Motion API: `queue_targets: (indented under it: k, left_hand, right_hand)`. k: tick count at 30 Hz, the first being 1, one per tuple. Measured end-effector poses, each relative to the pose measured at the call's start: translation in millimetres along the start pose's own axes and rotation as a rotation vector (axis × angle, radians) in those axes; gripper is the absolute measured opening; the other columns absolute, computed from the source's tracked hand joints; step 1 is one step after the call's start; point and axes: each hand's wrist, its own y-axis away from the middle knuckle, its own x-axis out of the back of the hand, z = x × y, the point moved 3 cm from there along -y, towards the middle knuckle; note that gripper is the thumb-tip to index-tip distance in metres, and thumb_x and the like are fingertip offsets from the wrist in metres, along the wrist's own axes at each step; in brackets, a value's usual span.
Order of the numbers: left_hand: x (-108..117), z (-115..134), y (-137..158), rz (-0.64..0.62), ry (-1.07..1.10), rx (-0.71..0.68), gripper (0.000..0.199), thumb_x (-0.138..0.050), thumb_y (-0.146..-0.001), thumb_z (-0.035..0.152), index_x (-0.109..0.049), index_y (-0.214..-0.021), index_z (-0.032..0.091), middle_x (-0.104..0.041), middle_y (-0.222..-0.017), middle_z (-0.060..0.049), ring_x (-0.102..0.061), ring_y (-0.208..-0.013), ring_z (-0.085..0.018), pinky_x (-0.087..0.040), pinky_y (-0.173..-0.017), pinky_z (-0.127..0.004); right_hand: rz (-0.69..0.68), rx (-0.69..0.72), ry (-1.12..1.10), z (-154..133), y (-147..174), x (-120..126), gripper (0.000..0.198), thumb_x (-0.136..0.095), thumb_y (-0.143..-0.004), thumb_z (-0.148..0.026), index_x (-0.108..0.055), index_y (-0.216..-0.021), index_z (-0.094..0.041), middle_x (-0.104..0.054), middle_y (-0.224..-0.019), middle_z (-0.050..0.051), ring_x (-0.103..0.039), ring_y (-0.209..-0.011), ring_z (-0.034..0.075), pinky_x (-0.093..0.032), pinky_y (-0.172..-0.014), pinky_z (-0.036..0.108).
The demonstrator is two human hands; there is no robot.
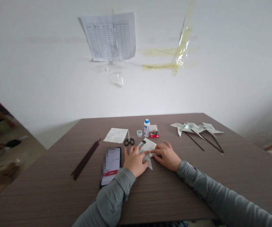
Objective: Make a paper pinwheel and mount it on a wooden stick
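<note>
A sheet of printed paper, cut and partly folded like a pinwheel, lies on the table between my two hands. My left hand holds its left side, the index finger and thumb over the folds. From the right, my right hand grips the paper's edge between thumb and fingers. The fingers hide the paper's middle. Just beyond it stand a white glue bottle with a blue cap, a small clear cup and a red box of pins. Black-handled scissors rest to the left.
A flat paper sheet lies behind a phone near my left forearm. Thin dark sticks are bundled at left. Several finished paper pinwheels on sticks lie at the back right. The white wall borders the table's far edge.
</note>
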Motion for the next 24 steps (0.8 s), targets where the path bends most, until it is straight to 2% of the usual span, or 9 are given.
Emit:
queue_targets:
  k: [5,11,15,20,24]
  left_hand:
    - [-2.4,-1.6,-1.8,0.009,0.010,-0.008,0.065,-0.082,-0.112,0.027,-0.089,-0.174,0.045,-0.073,-0.192,-0.013,-0.060,-0.183,-0.050,-0.031,-0.160,-0.090]
    - [-6.5,-2.4,-2.8,0.026,0.007,-0.017,0.065,-0.083,-0.112,0.027,-0.088,-0.175,0.041,-0.075,-0.189,-0.015,-0.060,-0.182,-0.050,-0.031,-0.159,-0.091]
    - [-8.3,-2.5,-3.7,0.056,0.007,-0.013,0.070,-0.083,-0.112,0.026,-0.083,-0.180,0.041,-0.078,-0.183,-0.015,-0.065,-0.177,-0.048,-0.034,-0.158,-0.092]
    - [-7.8,-2.7,-4.1,0.073,0.007,-0.010,0.057,-0.082,-0.117,0.026,-0.091,-0.171,0.044,-0.079,-0.182,-0.013,-0.065,-0.176,-0.049,-0.035,-0.156,-0.094]
    - [-7.0,-2.4,-4.3,0.066,0.008,-0.009,0.055,-0.076,-0.122,0.026,-0.090,-0.171,0.045,-0.080,-0.181,-0.013,-0.065,-0.177,-0.048,-0.035,-0.155,-0.096]
  right_hand:
    - [-0.038,-0.028,-0.016,-1.9,0.0,0.9,0.028,-0.083,-0.116,-0.027,-0.102,-0.134,-0.036,-0.091,-0.116,0.008,-0.087,-0.115,0.035,-0.059,-0.139,0.078]
    - [-0.048,-0.049,-0.012,-3.4,-0.4,2.7,0.028,-0.084,-0.116,-0.028,-0.102,-0.133,-0.039,-0.092,-0.117,0.005,-0.088,-0.117,0.034,-0.058,-0.142,0.075]
    - [-0.059,-0.063,0.012,-4.4,-0.4,2.9,0.029,-0.081,-0.116,-0.027,-0.103,-0.133,-0.038,-0.093,-0.118,0.007,-0.090,-0.118,0.035,-0.058,-0.142,0.076]
    - [-0.081,-0.079,-0.002,-7.0,-0.6,5.2,0.031,-0.079,-0.118,-0.029,-0.103,-0.136,-0.037,-0.094,-0.121,0.009,-0.091,-0.121,0.036,-0.056,-0.144,0.080]
    - [-0.089,-0.086,-0.024,-6.6,-0.4,5.1,0.030,-0.080,-0.118,-0.031,-0.103,-0.137,-0.035,-0.094,-0.123,0.010,-0.090,-0.124,0.037,-0.054,-0.144,0.082]
